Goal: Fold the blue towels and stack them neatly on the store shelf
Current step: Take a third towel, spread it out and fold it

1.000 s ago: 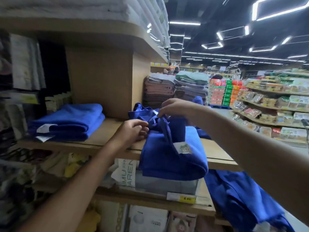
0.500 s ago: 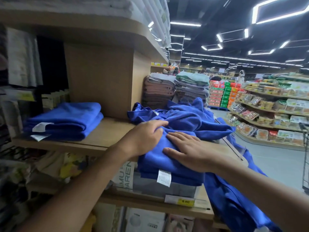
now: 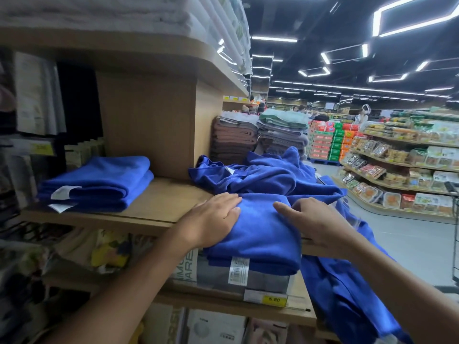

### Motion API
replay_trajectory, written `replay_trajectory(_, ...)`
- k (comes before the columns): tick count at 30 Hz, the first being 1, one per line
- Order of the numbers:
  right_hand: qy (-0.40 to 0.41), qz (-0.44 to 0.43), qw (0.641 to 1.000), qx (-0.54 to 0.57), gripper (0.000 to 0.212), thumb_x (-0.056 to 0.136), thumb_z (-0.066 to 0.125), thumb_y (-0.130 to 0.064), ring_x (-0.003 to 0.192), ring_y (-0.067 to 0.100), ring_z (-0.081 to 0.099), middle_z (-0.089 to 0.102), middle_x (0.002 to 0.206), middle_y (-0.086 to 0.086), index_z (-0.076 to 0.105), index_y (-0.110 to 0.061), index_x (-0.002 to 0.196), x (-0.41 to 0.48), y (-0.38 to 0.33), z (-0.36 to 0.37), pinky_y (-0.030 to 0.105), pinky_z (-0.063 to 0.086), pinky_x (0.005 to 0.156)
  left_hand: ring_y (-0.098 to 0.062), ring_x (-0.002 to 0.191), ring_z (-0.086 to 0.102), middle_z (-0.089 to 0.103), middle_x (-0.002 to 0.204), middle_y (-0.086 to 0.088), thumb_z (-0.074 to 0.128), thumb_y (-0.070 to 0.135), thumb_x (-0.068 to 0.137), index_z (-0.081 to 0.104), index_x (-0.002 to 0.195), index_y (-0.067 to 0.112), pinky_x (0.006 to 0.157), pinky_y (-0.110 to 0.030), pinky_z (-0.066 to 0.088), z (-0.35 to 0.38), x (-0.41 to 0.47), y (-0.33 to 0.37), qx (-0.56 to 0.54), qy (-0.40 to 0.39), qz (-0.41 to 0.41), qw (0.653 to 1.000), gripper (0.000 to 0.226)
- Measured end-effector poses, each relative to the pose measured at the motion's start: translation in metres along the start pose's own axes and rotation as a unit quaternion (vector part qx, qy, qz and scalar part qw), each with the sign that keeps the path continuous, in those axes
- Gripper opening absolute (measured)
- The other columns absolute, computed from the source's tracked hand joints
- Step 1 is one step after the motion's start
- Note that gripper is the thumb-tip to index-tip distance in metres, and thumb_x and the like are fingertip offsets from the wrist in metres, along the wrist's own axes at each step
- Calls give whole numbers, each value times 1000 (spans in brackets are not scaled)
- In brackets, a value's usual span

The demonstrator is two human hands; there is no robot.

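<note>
While the fingers (image 3: pixel 229 203) of the left hand (image 3: pixel 211 220) lie straight and close together, pressed flat on the left part of a folded blue towel (image 3: pixel 258 239), the fingers (image 3: pixel 283 207) of the right hand (image 3: pixel 323 225) are spread a little wider and rest flat on its right part, so neither hand grips anything. Under both palms the folded blue towel sits at the front edge of the wooden store shelf (image 3: pixel 159 202) and droops over it, its white barcode label (image 3: pixel 238 269) hanging in front of grey packaged goods (image 3: pixel 218 276) on the lower shelf (image 3: pixel 218 300). Just behind it a heap of loose blue towels (image 3: pixel 268 176) is crumpled on the same board, touching the folded one, and a hanging blue towel (image 3: pixel 347 299) trails down off the right end. Well to the left, apart from all this, a stack of folded blue towels (image 3: pixel 99 184) lies square on the shelf, two high as far as I can tell. The step in hand looks like flattening a finished fold. Next, I judge, the hands need to close on both sides of the towel, lift it without letting the layers slip, and carry it leftward onto the stack, edges matched; the loose heap touching its back edge could drag along, so it should come away cleanly first.
</note>
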State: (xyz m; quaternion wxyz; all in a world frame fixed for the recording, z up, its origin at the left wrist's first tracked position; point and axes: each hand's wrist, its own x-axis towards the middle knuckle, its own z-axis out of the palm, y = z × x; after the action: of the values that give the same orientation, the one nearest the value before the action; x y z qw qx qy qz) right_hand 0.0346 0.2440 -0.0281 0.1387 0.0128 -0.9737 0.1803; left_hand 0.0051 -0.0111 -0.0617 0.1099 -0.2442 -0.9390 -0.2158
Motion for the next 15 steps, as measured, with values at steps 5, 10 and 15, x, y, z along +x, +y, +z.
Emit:
replay_trajectory(5,0,41,967,250,33,79,76,-46,73,-1,65,69,86,-12,55,-25,93,-10,-22,5,29,50,59,-5,138,40,41,150,14,54,39,92,40,147,29,115,-27,32,3,-8,-2,-104,165,30,980,58)
replay_trajectory(10,73,-66,905,414,29,79,76,-21,88,26,71,73,95,7,58,-26,102,-20,-60,-3,46,59,75,-7,131,47,34,150,9,65,-6,90,14,157,24,100,-23,45,-12,-10,-8,-428,224,-55,874,89)
replay_trajectory(15,74,-133,877,456,34,71,72,-32,82,14,72,75,93,-5,62,-30,103,-5,-109,-37,31,54,63,-19,104,73,72,123,-5,78,22,82,64,126,16,83,-37,61,-48,-28,-21,-692,77,-141,704,47)
